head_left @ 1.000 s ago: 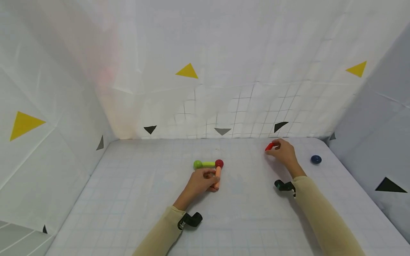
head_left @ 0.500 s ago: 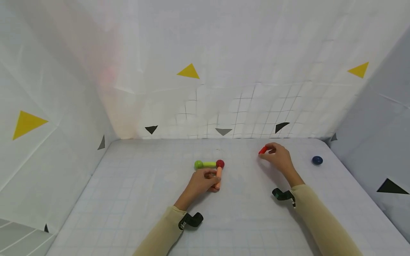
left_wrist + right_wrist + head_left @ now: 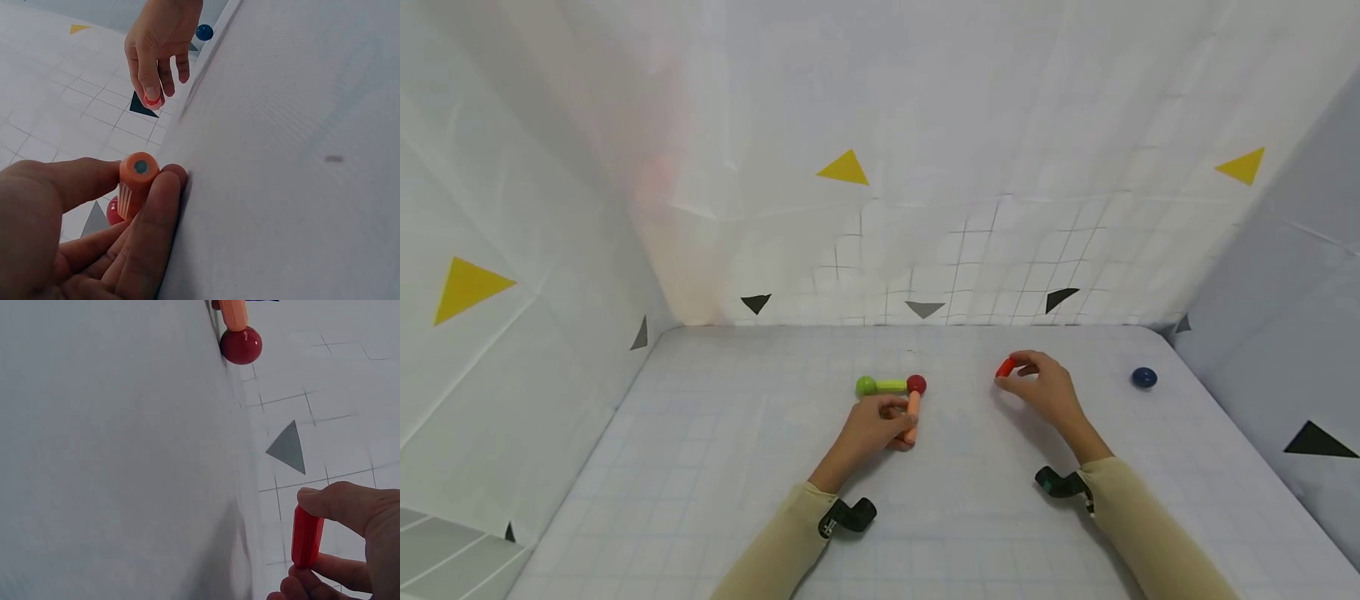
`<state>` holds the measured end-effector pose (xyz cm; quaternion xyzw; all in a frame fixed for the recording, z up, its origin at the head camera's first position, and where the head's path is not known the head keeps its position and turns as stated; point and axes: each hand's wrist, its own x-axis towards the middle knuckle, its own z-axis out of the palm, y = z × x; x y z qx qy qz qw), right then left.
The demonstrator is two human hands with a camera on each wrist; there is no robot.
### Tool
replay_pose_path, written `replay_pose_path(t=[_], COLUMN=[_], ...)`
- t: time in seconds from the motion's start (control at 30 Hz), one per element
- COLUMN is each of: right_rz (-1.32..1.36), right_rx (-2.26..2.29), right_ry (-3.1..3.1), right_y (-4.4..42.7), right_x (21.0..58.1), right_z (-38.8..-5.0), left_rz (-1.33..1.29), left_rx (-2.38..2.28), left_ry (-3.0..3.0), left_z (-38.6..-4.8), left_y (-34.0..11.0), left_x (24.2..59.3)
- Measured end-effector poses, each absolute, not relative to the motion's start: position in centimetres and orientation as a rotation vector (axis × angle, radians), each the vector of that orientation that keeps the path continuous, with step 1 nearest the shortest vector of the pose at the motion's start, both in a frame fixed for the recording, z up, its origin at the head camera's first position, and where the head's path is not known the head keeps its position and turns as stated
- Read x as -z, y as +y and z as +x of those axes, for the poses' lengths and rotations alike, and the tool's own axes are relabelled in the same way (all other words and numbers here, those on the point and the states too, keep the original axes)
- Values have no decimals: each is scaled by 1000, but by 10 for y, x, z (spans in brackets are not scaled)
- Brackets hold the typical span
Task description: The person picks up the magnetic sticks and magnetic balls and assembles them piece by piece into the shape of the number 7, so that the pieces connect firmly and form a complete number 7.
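My left hand (image 3: 874, 423) pinches an orange rod (image 3: 136, 178) between thumb and fingers; a grey disc shows in its near end. The rod's far end meets a dark red ball (image 3: 916, 384). From that ball a yellow-green rod (image 3: 891, 387) runs left to a green ball (image 3: 866, 386), forming a corner shape on the table. To the right, my right hand (image 3: 1043, 388) holds a short red rod (image 3: 307, 537) by its two ends, thumb on one and fingertips on the other. The red rod is apart from the joined pieces.
A dark blue ball (image 3: 1144, 377) lies on the table near its right edge, beyond my right hand. The table (image 3: 737, 417) has a white gridded cover. White sheets with yellow, black and grey triangles rise at the back and both sides.
My right hand has moved left and nearer to me, carrying the red rod toward the joined pieces. The left hand and the orange rod have stayed in place.
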<state>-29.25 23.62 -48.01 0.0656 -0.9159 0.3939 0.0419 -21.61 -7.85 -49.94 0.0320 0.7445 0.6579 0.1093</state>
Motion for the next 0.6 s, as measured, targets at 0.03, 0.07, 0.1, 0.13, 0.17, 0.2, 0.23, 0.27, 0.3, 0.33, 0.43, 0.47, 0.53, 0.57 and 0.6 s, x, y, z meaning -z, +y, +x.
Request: replay_pose_path(t=[0.03, 0.07, 0.1, 0.13, 0.17, 0.2, 0.23, 0.27, 0.3, 0.33, 0.43, 0.47, 0.53, 0.57, 0.6], right_rz=[212, 226, 233, 242, 247, 252, 255, 255, 255, 255, 266, 267, 267, 273, 280], right_rx=[-1204, -1205, -1204, -1204, -1204, -1202, -1200, -1202, -1205, -1209, -1216, -1220, -1229, -1234, -1241], right_ry=[-2798, -2793, -2788, -2783, -2778, -2776, -2772, -2768, -2763, -2758, -2746, -2743, -2737, -2737, -2736], right_y=[236, 235, 235, 234, 234, 233, 233, 232, 232, 231, 228, 227, 225, 224, 222], right_x=[482, 483, 484, 485, 486, 487, 487, 487, 487, 487, 486, 485, 484, 484, 483], right_z=[-291, -290, -288, -287, -286, -285, -284, -283, -282, -282, -279, -277, -275, -273, -271], left_rz=[94, 93, 92, 90, 90, 90, 91, 94, 96, 100, 106, 106, 105, 102, 100], left_rx=[-1933, -1932, -1931, -1929, -1929, -1929, -1925, -1922, -1918, -1916, -1907, -1908, -1908, -1905, -1904], left_ry=[2188, 2188, 2188, 2188, 2188, 2186, 2191, 2195, 2200, 2205, 2224, 2224, 2226, 2227, 2227], left_z=[-216, -216, -216, -216, -216, -217, -217, -217, -217, -217, -216, -216, -216, -216, -216], left_y=[-78, -78, -78, -78, -78, -78, -78, -79, -79, -79, -79, -79, -79, -79, -79], left_x=[500, 500, 500, 501, 501, 501, 502, 502, 502, 502, 502, 502, 502, 502, 502])
